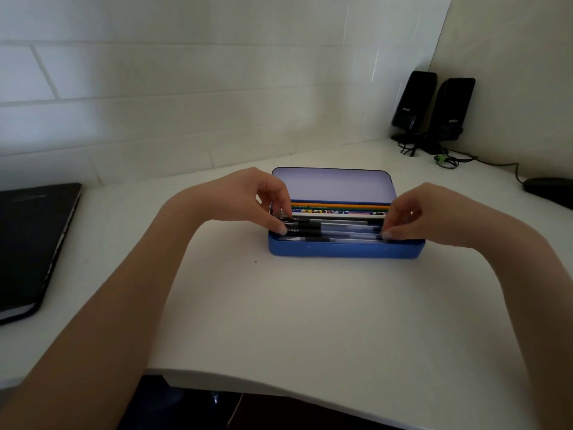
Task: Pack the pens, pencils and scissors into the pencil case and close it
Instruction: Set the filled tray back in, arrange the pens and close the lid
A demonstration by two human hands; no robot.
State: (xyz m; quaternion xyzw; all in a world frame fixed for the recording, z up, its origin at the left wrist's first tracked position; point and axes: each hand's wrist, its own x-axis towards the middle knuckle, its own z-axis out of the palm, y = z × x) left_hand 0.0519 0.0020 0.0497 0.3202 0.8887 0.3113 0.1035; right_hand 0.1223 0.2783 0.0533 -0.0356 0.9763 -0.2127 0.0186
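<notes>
A blue pencil case lies open on the white desk, its lid tilted back and pale inside. Several black-capped clear pens lie side by side in the tray. Behind them lie coloured pencils, orange and green, and a patterned one. My left hand pinches the pens' capped ends at the case's left end. My right hand pinches their other ends at the right end. No scissors show in the view.
A black laptop lies closed at the desk's left edge. Two black speakers with cables stand in the far right corner, and a black mouse lies at the right. The desk's front edge runs close below my forearms.
</notes>
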